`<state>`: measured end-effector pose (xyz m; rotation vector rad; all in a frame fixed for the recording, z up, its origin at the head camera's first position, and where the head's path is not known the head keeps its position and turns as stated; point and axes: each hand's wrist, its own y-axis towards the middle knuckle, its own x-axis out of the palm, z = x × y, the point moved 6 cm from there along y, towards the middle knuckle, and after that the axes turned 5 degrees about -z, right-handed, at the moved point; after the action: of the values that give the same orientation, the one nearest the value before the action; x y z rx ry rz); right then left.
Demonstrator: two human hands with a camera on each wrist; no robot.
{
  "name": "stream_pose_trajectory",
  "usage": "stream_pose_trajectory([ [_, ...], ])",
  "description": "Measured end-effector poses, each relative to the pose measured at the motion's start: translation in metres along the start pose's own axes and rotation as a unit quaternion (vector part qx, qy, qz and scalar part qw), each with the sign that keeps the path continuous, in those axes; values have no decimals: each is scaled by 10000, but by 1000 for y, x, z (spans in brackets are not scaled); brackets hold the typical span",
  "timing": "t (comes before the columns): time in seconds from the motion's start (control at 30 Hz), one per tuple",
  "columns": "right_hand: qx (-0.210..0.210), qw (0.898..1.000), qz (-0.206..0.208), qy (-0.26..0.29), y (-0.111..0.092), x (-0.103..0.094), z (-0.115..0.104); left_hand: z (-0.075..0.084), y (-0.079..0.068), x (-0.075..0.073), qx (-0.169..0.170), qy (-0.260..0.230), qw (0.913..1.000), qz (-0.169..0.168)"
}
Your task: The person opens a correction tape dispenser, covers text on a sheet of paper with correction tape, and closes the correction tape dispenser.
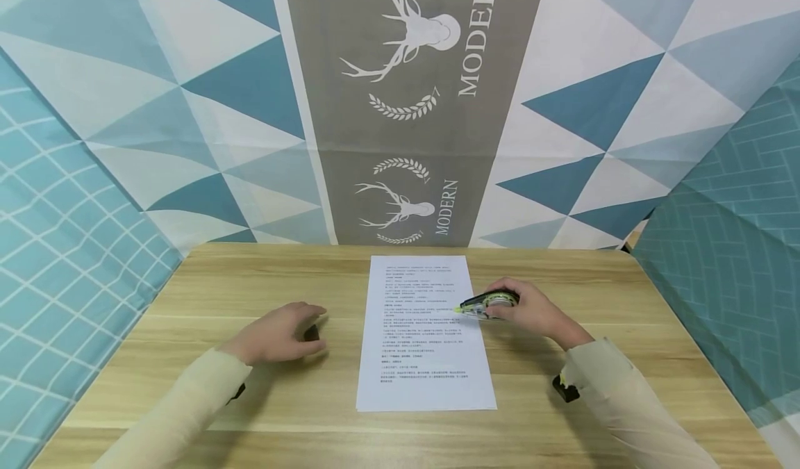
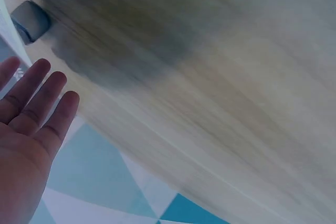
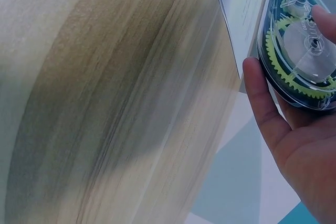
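A clear and black correction tape dispenser with yellow-green gears is gripped between the thumb and fingers of my right hand. Its yellow-green tip overlaps the right edge of a printed sheet of paper. The right wrist view shows the gear wheel of the dispenser through its clear side. To the left of the sheet, my left hand hovers over the table with fingers spread loosely and holds nothing. Just past its fingertips lies a small dark block-like object, partly behind the hand in the head view.
The light wooden table ends at a back edge against a patterned cloth wall with deer prints. Blue tiled-pattern cloths stand on both sides. Black wrist bands show at the sleeves.
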<state>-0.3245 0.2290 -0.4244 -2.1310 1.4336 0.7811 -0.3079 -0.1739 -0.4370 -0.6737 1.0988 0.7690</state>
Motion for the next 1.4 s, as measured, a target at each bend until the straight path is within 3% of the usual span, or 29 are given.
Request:
stream_pose_trajectory([
  [0.37,39,10000,27,80,-1,0,-1,-11,-6,-1,-214,-181,9996,-83],
  [0.83,126,9999,81,75,-3,1,0,-11,-4,-1,-90,-240,9995,-172],
  [1.4,198,9997,71,131,-3,4,2,-10,-4,0,177,-140,9997,-51],
])
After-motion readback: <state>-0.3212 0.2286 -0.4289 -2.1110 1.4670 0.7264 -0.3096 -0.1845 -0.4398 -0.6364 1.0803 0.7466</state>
